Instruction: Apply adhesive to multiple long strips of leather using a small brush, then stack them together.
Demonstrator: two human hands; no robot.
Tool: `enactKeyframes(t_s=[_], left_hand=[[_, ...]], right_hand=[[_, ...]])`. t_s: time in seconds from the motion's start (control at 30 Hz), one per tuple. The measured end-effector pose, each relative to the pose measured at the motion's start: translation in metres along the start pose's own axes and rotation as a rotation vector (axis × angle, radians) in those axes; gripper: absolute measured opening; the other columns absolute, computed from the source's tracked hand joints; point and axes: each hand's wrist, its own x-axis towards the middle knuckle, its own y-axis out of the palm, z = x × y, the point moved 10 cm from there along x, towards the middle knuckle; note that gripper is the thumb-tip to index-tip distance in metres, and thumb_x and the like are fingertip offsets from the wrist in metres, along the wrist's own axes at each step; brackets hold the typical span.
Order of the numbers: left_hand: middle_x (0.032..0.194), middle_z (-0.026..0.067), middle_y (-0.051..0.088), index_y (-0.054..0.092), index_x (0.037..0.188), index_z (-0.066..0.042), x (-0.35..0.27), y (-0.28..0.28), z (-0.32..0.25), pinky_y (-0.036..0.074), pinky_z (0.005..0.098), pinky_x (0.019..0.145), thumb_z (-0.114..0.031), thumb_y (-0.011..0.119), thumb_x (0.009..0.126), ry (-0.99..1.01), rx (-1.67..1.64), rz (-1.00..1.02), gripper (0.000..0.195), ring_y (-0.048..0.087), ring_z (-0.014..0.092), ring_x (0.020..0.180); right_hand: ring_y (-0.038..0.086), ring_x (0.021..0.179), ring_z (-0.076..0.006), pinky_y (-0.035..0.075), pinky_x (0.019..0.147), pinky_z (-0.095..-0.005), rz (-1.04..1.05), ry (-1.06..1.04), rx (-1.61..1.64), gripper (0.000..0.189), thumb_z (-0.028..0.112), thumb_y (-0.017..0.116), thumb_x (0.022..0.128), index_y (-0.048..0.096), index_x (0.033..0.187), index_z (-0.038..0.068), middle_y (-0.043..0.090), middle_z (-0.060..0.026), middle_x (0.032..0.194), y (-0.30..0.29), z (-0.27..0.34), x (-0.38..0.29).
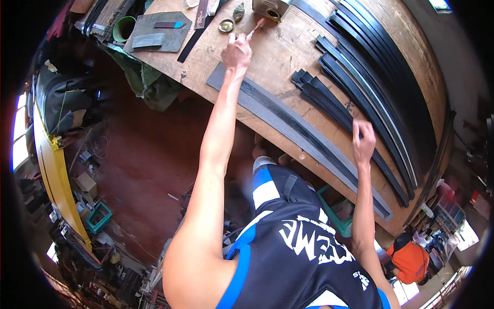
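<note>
My left hand (236, 52) grips a small brush (255, 28) with a pale handle and reddish bristles, held over the wooden workbench. Just beyond it are a shallow round metal lid (226, 25), a small dark lumpy object (239, 12) and a metal can (270, 8) with a round opening. My right hand (363, 142), fingers curled, is over a bundle of black strips (324, 96); whether it pinches one is unclear. Between me and that bundle, a long grey strip with a dark middle band (293, 119) lies along the bench's near edge.
More long black strips (389, 69) cover the bench's right side. At its left are a grey board (179, 34), a sharpening stone (148, 40) and a green-rimmed container (124, 29). A yellow beam (63, 185) stands left. A person in orange (410, 258) is at lower right.
</note>
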Motion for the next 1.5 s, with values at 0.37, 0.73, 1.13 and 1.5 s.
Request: enactKeyframes(t_s=[0.37, 0.73, 1.13, 1.5], left_hand=[[0.09, 0.0327, 0.062, 0.043, 0.114, 0.006, 0.05, 0.051, -0.03, 0.061, 0.045, 0.061, -0.022, 0.042, 0.099, -0.212, -0.394, 0.141, 0.032, 0.068, 0.04, 0.075], [0.068, 0.0175, 0.068, 0.067, 0.076, -0.002, 0.088, 0.016, -0.045, 0.056, 0.042, 0.054, -0.021, 0.045, 0.095, 0.094, 0.078, 0.026, 0.035, 0.071, 0.024, 0.059], [0.064, 0.012, 0.063, 0.063, 0.068, -0.005, 0.07, 0.055, 0.017, 0.045, 0.0333, 0.038, -0.016, 0.06, 0.08, 0.016, -0.182, 0.386, 0.016, 0.057, 0.017, 0.048], [0.093, 0.0179, 0.067, 0.075, 0.091, -0.005, 0.002, -0.003, 0.001, 0.054, 0.0476, 0.068, -0.013, 0.063, 0.084, -0.107, -0.269, 0.119, 0.016, 0.069, 0.039, 0.078]], right_hand=[[0.045, 0.137, -0.0317, 0.039, 0.113, -0.0446, -0.003, -0.591, -0.124, 0.051, 0.018, 0.051, 0.097, 0.047, 0.147, 0.03, 0.041, -0.0082, 0.154, 0.094, 0.2, 0.237], [0.059, 0.118, -0.0374, 0.046, 0.1, -0.0468, 0.27, -0.482, -0.182, 0.05, 0.001, 0.045, 0.083, 0.059, 0.13, 0.008, 0.06, -0.0242, 0.128, 0.158, 0.214, 0.28], [0.052, 0.128, -0.0376, 0.041, 0.107, -0.0474, 0.112, -0.582, -0.174, 0.054, 0.001, 0.043, 0.084, 0.058, 0.135, 0.011, 0.052, -0.0202, 0.142, 0.154, 0.21, 0.278], [0.06, 0.117, -0.0388, 0.047, 0.098, -0.0494, 0.031, -0.677, -0.157, 0.049, 0.004, 0.045, 0.083, 0.062, 0.128, 0.012, 0.062, -0.0204, 0.129, 0.145, 0.228, 0.27]])
